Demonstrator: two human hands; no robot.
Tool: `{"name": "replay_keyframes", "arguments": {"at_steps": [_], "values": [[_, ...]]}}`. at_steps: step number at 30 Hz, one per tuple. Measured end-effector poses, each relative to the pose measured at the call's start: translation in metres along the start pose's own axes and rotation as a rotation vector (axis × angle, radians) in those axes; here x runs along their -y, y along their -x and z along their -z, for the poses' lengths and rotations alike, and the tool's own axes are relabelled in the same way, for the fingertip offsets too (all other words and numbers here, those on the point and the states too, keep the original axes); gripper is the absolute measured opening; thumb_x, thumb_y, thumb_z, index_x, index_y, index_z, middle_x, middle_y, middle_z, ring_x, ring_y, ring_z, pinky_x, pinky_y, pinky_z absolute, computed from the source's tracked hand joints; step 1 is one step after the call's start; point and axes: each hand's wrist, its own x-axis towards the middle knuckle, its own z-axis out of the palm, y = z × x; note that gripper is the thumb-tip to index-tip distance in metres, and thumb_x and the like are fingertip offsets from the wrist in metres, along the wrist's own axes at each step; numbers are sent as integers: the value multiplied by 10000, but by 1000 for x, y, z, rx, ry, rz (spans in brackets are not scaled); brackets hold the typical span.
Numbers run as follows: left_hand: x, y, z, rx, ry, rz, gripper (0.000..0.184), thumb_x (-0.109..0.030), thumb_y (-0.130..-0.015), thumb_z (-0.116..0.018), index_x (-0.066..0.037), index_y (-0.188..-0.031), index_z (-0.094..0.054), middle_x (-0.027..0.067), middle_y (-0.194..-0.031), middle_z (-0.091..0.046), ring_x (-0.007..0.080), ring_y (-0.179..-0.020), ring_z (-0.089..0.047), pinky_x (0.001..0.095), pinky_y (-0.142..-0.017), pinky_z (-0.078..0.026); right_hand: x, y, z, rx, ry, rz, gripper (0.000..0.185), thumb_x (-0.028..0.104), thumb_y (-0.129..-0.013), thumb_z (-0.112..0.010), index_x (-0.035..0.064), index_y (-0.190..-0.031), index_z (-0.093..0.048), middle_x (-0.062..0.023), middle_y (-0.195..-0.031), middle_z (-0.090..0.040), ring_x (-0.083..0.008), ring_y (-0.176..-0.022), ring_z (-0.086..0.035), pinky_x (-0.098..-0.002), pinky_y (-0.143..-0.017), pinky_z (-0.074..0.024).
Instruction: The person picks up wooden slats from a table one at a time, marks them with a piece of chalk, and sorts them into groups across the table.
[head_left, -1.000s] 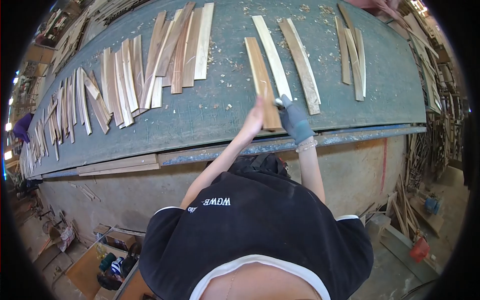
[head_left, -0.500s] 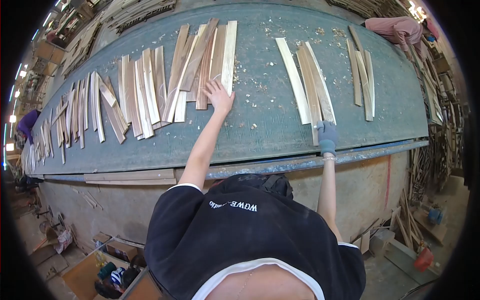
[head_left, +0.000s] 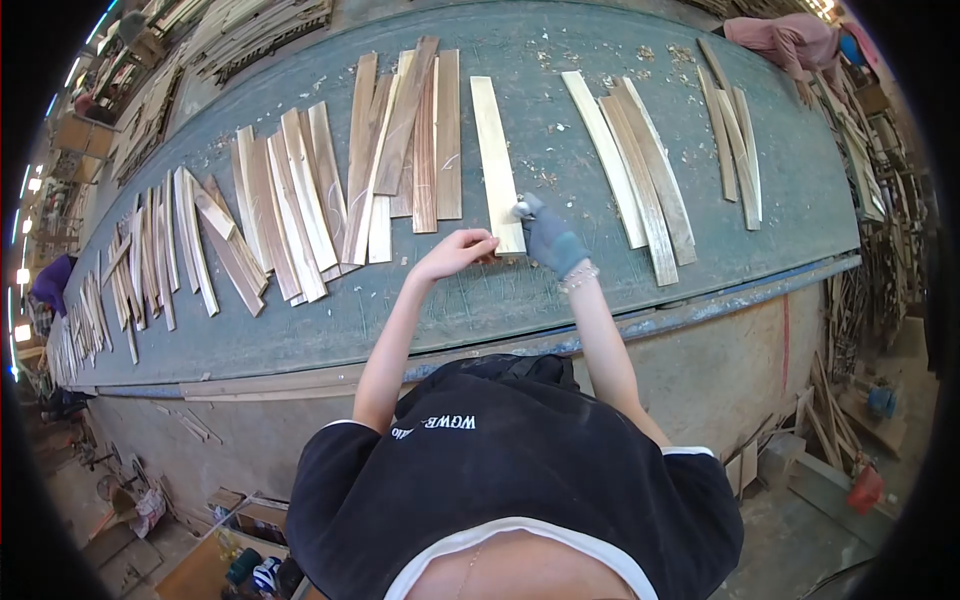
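A pale wooden strip (head_left: 492, 150) lies on the green tabletop, apart from the other strips. At its near left corner, my bare left hand (head_left: 462, 252) has its fingers closed on the end. My right hand (head_left: 552, 238), in a grey-blue glove, grips the strip's right edge close to the same end. Some of its fingertips are hard to make out. To the left is a group of brown and pale strips (head_left: 449, 140), some crossing each other. A few more strips (head_left: 640, 175) lie to the right of my gloved hand.
Wood shavings (head_left: 645, 52) are scattered over the green table (head_left: 400, 315). Farther right lie several narrow strips (head_left: 735, 150). A person in pink (head_left: 790, 45) bends over the far right edge; a person in purple (head_left: 52, 283) is at the far left. Strips line the left side.
The pale strip has come away from the left group, moving right and toward me. My right hand has left the right-hand strips and moved left to it; my left hand has slid to its near end.
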Motion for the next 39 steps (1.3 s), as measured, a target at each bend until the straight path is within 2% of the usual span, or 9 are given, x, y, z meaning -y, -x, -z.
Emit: {"name": "replay_keyframes", "arguments": {"at_steps": [4,6,15,21,24,28,31,37,39], "values": [[8,-8,16,54,-2,181,466,-427,-811,-449,17,-922,-539,106,-872,-560,189,-850,-540,311,-757,-416,-21,-11,5,-495,612,415,328,328,-824,-446,34,-820,-589,-54,-723,-595,-132,-624,-539,-285,-598,-434],[14,-15,7,-899,-1171,28,590,-498,-760,-464,32,-1017,-486,186,-1090,-450,285,-1036,-427,434,-846,-342,-17,0,9,-655,826,645,358,333,-822,-440,16,-813,-606,-47,-653,-592,-121,-577,-529,-278,-570,-425],[44,-46,26,-895,-1432,136,574,-343,-738,-525,62,-1126,-399,160,-1297,-209,322,-1164,-253,477,-916,-249,36,68,59,-1389,1667,803,387,351,-801,-415,19,-720,-596,-65,-677,-577,-202,-669,-551,-317,-613,-407],[-10,1,23,-315,-498,-47,347,-309,-787,-504,32,-817,-563,151,-825,-560,250,-811,-521,304,-719,-401,-20,-1,-13,1,-70,48,308,348,-805,-468,61,-905,-513,-71,-833,-561,-227,-688,-543,-367,-591,-460],[-17,17,32,-18,-556,-60,428,-387,-793,-492,33,-774,-571,143,-665,-560,230,-637,-533,301,-609,-414,-23,-4,-41,0,-25,-150,335,349,-797,-480,45,-935,-501,-94,-902,-559,-235,-664,-553,-366,-542,-462],[2,2,83,-839,-947,245,443,-426,-769,-495,-4,-880,-567,128,-699,-545,241,-740,-544,350,-597,-441,-22,16,-13,-611,964,458,316,299,-804,-471,11,-745,-587,-47,-611,-554,-142,-544,-524,-312,-487,-430],[35,-15,111,-1163,-1336,190,507,-404,-750,-517,-12,-1065,-457,150,-867,-519,289,-791,-537,376,-603,-460,-9,48,20,-613,852,606,320,275,-807,-470,28,-651,-601,-17,-514,-484,-77,-499,-455,-271,-431,-359],[54,-26,145,-889,-1273,168,554,-307,-720,-567,25,-1109,-353,176,-891,-513,308,-737,-560,385,-584,-471,28,119,79,-784,404,475,344,284,-811,-459,15,-622,-563,0,-512,-464,-78,-484,-418,-246,-421,-331],[41,-20,147,-727,-1155,185,481,-268,-728,-552,23,-1063,-365,195,-803,-546,334,-687,-570,404,-581,-462,38,130,119,-923,945,642,356,291,-813,-451,1,-636,-558,3,-519,-444,-77,-503,-399,-258,-443,-328]]}}
